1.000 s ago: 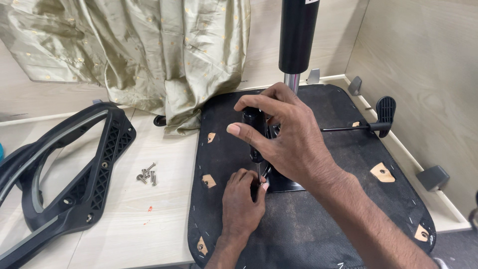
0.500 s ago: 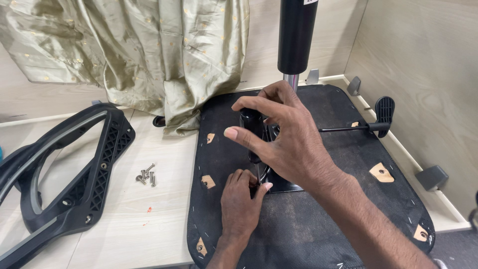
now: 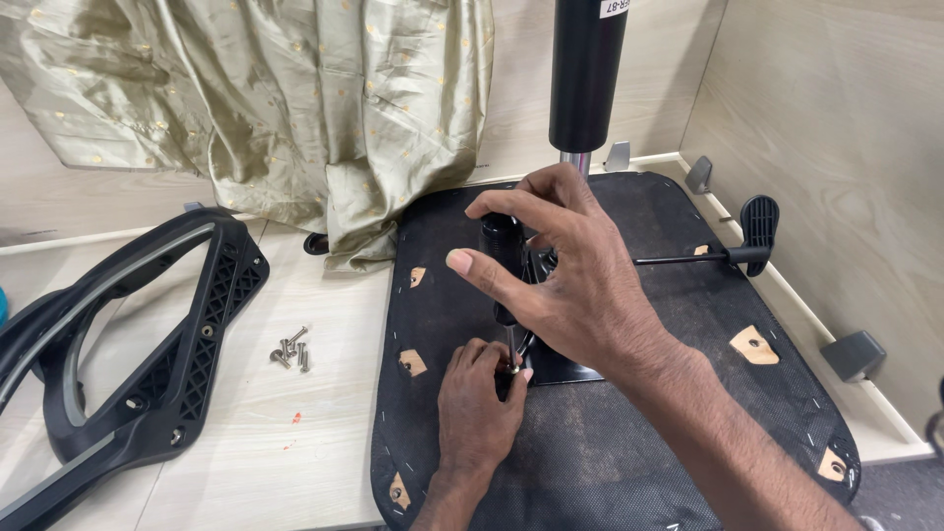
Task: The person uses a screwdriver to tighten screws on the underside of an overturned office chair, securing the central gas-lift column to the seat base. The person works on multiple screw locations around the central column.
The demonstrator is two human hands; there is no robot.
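From my remote seat I see just one label (image 3: 612, 7), a small white rectangular sticker with dark print at the top of the black cylinder (image 3: 587, 74), well above my right hand (image 3: 575, 285).

Matt black fabric seat underside (image 3: 629, 462), shiny cloth (image 3: 285, 108)

The single head camera looks steeply down from close above at the bench (image 3: 295, 462), facing the wall behind it.

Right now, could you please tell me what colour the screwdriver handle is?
Black: the screwdriver handle in the right hand shows best in the head view.
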